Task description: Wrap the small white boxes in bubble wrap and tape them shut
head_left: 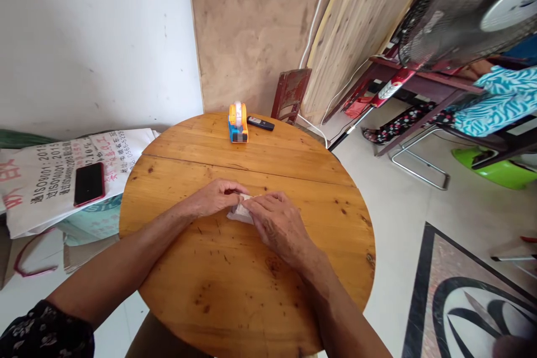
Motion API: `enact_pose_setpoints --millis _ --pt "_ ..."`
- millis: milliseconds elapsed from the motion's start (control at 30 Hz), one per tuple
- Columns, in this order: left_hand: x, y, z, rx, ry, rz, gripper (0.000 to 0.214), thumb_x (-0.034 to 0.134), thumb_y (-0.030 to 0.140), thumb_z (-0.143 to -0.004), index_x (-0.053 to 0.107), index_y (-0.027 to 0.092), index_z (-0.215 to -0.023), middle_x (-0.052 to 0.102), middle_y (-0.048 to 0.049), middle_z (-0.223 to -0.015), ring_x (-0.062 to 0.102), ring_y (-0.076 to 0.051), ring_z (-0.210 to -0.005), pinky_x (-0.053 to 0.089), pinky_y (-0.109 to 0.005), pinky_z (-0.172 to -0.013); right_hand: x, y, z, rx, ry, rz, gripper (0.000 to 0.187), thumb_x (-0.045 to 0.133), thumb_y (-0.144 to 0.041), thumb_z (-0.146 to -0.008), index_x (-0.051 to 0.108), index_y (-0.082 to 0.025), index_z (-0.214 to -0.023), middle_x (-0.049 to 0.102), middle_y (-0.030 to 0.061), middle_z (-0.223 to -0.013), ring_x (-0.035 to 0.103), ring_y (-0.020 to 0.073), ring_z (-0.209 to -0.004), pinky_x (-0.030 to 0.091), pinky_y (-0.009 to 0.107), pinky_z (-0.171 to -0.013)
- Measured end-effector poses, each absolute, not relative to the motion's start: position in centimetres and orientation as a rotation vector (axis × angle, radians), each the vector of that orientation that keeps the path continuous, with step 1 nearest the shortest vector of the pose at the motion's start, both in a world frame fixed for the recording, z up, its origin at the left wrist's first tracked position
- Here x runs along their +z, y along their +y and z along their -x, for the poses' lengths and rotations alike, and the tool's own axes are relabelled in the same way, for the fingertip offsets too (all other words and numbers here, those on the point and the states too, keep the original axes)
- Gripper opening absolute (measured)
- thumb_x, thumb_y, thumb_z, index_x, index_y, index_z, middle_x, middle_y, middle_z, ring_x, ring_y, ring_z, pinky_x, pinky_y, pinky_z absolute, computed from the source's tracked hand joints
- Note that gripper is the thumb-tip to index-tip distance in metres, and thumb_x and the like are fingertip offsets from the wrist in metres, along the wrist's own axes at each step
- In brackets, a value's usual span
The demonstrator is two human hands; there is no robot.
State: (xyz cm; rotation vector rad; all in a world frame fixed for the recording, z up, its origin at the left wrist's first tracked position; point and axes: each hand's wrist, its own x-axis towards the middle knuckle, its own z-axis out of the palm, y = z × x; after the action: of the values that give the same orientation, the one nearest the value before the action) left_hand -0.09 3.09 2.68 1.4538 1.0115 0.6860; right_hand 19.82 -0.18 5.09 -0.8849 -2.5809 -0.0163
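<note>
Both my hands rest together on the middle of a round wooden table (201, 285). My left hand (216, 197) is curled, its fingertips pinching the far edge of a small white folded paper (240, 212). My right hand (279, 225) lies over the paper's right side, fingers closed down on it. Most of the paper is hidden beneath the hands. At the table's far edge stand an orange and blue tape dispenser (238, 122) and a small black remote-like device (260, 123).
A dark phone (89, 183) lies on printed white sacks (50, 179) left of the table. A red wooden chair (290, 94) stands behind. A fan (465, 5), a dark red bench (419, 81) and a person's patterned clothing (499, 100) are at the right.
</note>
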Motion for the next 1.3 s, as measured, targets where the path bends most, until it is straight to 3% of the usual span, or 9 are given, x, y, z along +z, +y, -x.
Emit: enact_pose_setpoints --millis 200,333,400,500,567,800,1033,1167,1300 --pt "2.4 3.1 0.2 0.698 0.997 -1.451 0.036 0.062 0.038 -0.077 0.072 0.014 -0.103 0.073 -0.0043 -0.092 0.063 -0.017 -0.079 0.045 -0.027 -0.072 4.9 0.2 -20.5 0.281 -2.270 0.847 0.020 0.054 -0.011 -0.086 0.066 -0.023 -0.096 0.075 0.0024 -0.087 0.066 0.0173 -0.080 0.045 0.034 -0.085" --pt "2.2 3.1 0.3 0.704 1.002 -1.444 0.036 0.064 0.039 -0.075 0.072 0.015 -0.102 0.074 -0.0052 -0.096 0.064 -0.019 -0.081 0.046 -0.028 -0.073 5.3 0.8 -21.8 0.416 -1.994 1.046 0.013 0.058 -0.021 -0.087 0.067 -0.023 -0.098 0.073 0.0046 -0.096 0.067 0.0208 -0.093 0.050 0.035 -0.086" --pt "2.1 3.1 0.3 0.708 1.016 -1.445 0.035 0.064 0.037 -0.075 0.072 0.015 -0.101 0.074 -0.0051 -0.096 0.065 -0.019 -0.082 0.046 -0.028 -0.074 5.3 1.2 -22.4 0.483 -2.108 1.059 0.030 0.063 -0.027 -0.085 0.063 -0.024 -0.115 0.069 0.0074 -0.113 0.064 0.0238 -0.106 0.049 0.039 -0.093" --pt "2.2 3.0 0.3 0.724 0.999 -1.443 0.033 0.063 0.035 -0.077 0.072 0.015 -0.102 0.074 -0.0049 -0.097 0.065 -0.019 -0.084 0.047 -0.028 -0.075 4.6 1.5 -22.5 0.584 -2.386 1.022 0.073 0.072 -0.036 -0.078 0.041 -0.025 -0.144 0.055 0.0122 -0.139 0.055 0.0284 -0.124 0.045 0.045 -0.101" --pt "2.4 3.0 0.3 0.730 0.965 -1.440 0.032 0.063 0.033 -0.078 0.072 0.016 -0.103 0.073 -0.0050 -0.099 0.065 -0.019 -0.085 0.047 -0.028 -0.075 3.8 1.5 -22.1 0.556 -2.455 1.031 0.081 0.073 -0.034 -0.077 0.034 -0.025 -0.148 0.053 0.0133 -0.141 0.054 0.0296 -0.125 0.044 0.047 -0.101" --pt "2.2 2.6 -0.4 0.849 0.985 -1.415 0.034 0.063 0.034 -0.078 0.069 0.012 -0.103 0.073 -0.0077 -0.095 0.064 -0.017 -0.078 0.047 -0.027 -0.070 3.0 1.6 -21.6 0.323 -2.384 1.016 0.072 0.067 -0.019 -0.079 0.038 -0.016 -0.144 0.067 0.0137 -0.121 0.061 0.0277 -0.111 0.046 0.044 -0.097" --pt "1.7 2.7 -0.8 0.879 1.032 -1.485 0.040 0.064 0.035 -0.079 0.066 0.011 -0.110 0.072 -0.0093 -0.099 0.064 -0.018 -0.080 0.049 -0.028 -0.071 3.3 1.9 -22.3 0.419 -2.427 1.116 0.072 0.068 -0.022 -0.081 0.037 -0.023 -0.146 0.067 0.0108 -0.125 0.062 0.0271 -0.113 0.046 0.045 -0.098" --pt "1.2 3.0 -0.4 0.921 1.036 -1.486 0.042 0.068 0.036 -0.075 0.067 0.011 -0.109 0.072 -0.0102 -0.102 0.065 -0.019 -0.085 0.050 -0.031 -0.077 4.1 1.6 -22.6 0.412 -2.432 1.097 0.075 0.069 -0.031 -0.081 0.035 -0.022 -0.147 0.057 0.0143 -0.138 0.056 0.0294 -0.124 0.043 0.049 -0.103" --pt "0.8 3.5 0.0 1.020 1.068 -1.503 0.037 0.068 0.037 -0.074 0.069 0.014 -0.103 0.071 -0.0091 -0.102 0.065 -0.021 -0.091 0.049 -0.035 -0.084 4.9 1.6 -23.0 0.390 -2.353 1.089 0.054 0.064 -0.026 -0.083 0.050 -0.025 -0.135 0.060 0.0113 -0.134 0.055 0.0280 -0.125 0.043 0.048 -0.104"
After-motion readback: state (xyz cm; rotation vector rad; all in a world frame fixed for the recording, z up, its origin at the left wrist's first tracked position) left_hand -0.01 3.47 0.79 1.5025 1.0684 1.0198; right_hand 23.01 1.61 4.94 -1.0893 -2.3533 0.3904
